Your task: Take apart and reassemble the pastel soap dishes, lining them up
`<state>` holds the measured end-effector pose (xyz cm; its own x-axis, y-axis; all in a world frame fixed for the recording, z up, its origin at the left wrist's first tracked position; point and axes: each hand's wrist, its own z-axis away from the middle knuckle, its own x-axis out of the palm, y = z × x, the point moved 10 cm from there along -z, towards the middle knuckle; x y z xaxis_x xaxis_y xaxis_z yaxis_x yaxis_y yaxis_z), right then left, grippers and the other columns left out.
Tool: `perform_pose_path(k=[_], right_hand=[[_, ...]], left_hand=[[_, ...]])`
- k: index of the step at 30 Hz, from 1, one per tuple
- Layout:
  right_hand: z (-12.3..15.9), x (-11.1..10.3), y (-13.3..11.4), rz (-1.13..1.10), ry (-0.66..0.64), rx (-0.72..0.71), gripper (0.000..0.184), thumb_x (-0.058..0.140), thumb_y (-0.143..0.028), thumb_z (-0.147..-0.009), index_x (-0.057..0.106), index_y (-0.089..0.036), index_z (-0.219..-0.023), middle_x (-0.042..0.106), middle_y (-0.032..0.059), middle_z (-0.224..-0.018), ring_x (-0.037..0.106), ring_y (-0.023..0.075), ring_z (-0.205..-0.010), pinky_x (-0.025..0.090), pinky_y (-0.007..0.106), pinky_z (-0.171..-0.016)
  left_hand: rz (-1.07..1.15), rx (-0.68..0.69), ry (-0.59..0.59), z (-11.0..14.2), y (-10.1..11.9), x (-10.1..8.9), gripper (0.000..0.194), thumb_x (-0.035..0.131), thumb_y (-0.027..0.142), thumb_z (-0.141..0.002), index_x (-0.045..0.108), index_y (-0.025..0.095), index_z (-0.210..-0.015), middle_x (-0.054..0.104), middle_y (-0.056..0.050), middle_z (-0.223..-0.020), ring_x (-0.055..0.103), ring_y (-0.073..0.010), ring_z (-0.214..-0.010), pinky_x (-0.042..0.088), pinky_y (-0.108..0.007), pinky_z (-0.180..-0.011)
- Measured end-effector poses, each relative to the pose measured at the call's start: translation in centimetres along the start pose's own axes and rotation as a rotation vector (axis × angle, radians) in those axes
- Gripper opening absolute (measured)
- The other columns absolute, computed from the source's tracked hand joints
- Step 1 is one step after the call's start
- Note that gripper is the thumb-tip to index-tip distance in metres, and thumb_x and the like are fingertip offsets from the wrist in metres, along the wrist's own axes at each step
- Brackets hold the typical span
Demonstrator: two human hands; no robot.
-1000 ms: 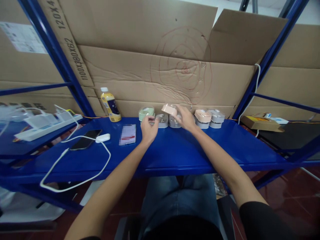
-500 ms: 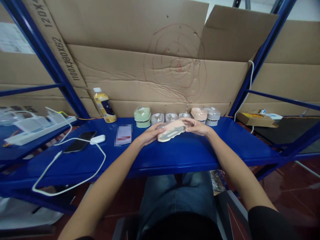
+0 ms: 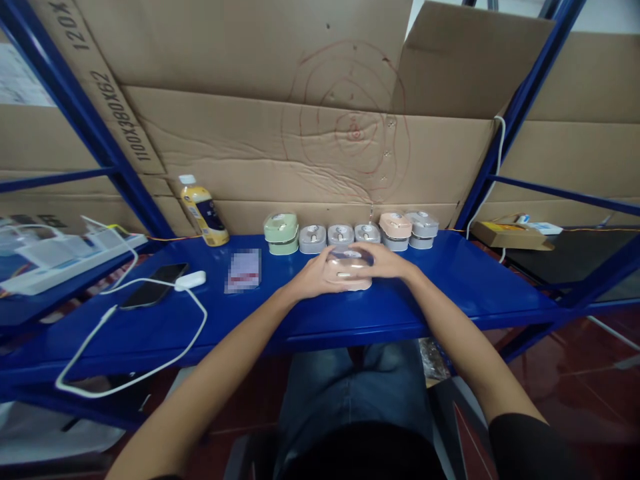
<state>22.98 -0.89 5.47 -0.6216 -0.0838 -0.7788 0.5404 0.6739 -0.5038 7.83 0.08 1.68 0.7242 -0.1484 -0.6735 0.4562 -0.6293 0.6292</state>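
Between my two hands is a pink box with a clear lid, held low over the middle of the blue shelf. My left hand grips its left side, fingers closed around it. From the right, my right hand is closed on the lid and right side. Just behind stands a row of similar boxes: a green stack at the left, several single grey boxes, a pink-on-grey stack and a grey stack at the right. Whether the held box touches the shelf I cannot tell.
A yellow drink bottle stands at the back left. Nearer lie a phone with a lit, blurred screen, a dark phone and a white cable. A power strip sits far left, a cardboard box far right.
My right hand has brought the pink box from the row toward me, and my left hand has joined it. The box was tilted, underside showing; now its clear lid faces up.
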Motion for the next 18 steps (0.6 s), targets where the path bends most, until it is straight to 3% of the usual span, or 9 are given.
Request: perform_pose_path(k=[2, 5, 8, 13, 18], right_hand=[[0.4, -2.1, 1.8, -0.041, 0.084, 0.071, 0.071, 0.08, -0.059, -0.08, 0.064, -0.021, -0.138, 0.071, 0.011, -0.129, 0.069, 0.0314, -0.114, 0.056, 0.051, -0.102], [1.2, -4.7, 5.0, -0.067, 0.204, 0.195, 0.066, 0.076, -0.062, -0.082, 0.065, -0.021, -0.134, 0.073, 0.0103, -0.122, 0.07, 0.0306, -0.108, 0.056, 0.052, -0.1], [1.7, -5.8, 7.0, -0.037, 0.293, 0.274, 0.063, 0.074, -0.064, -0.084, 0.067, -0.024, -0.132, 0.073, 0.01, -0.12, 0.069, 0.0308, -0.108, 0.055, 0.052, -0.101], [1.5, -5.4, 7.3, 0.004, 0.3, 0.28, 0.069, 0.076, -0.064, -0.081, 0.067, -0.02, -0.133, 0.074, 0.0118, -0.115, 0.07, 0.0315, -0.106, 0.055, 0.053, -0.101], [1.6, -6.0, 7.4, -0.046, 0.345, 0.274, 0.062, 0.065, -0.066, -0.09, 0.066, -0.022, -0.133, 0.074, 0.0119, -0.118, 0.07, 0.0312, -0.11, 0.055, 0.053, -0.102]], left_hand=[[-0.061, 0.018, -0.01, 0.0, -0.1, -0.1, 0.108, 0.089, 0.061, -0.067, 0.043, 0.021, -0.156, 0.064, -0.016, -0.142, 0.061, -0.0398, -0.132, 0.049, -0.056, -0.111], [-0.128, 0.134, -0.059, 0.1, 0.9, 0.4, 0.067, 0.08, 0.061, -0.079, 0.069, 0.021, -0.133, 0.065, -0.014, -0.135, 0.062, -0.036, -0.129, 0.047, -0.054, -0.114], [-0.169, 0.217, -0.08, 0.3, 2.0, 0.9, 0.044, 0.067, 0.055, -0.093, 0.078, 0.024, -0.124, 0.065, -0.012, -0.134, 0.058, -0.0346, -0.133, 0.044, -0.052, -0.117], [-0.197, 0.189, -0.01, -0.1, 2.0, -0.3, 0.047, 0.047, 0.051, -0.104, 0.079, 0.021, -0.12, 0.066, -0.013, -0.131, 0.057, -0.033, -0.131, 0.043, -0.051, -0.117], [-0.223, 0.03, 0.233, -0.5, -0.3, -4.1, 0.053, 0.036, 0.049, -0.106, 0.077, 0.016, -0.111, 0.068, -0.014, -0.114, 0.061, -0.0311, -0.122, 0.047, -0.051, -0.113]])
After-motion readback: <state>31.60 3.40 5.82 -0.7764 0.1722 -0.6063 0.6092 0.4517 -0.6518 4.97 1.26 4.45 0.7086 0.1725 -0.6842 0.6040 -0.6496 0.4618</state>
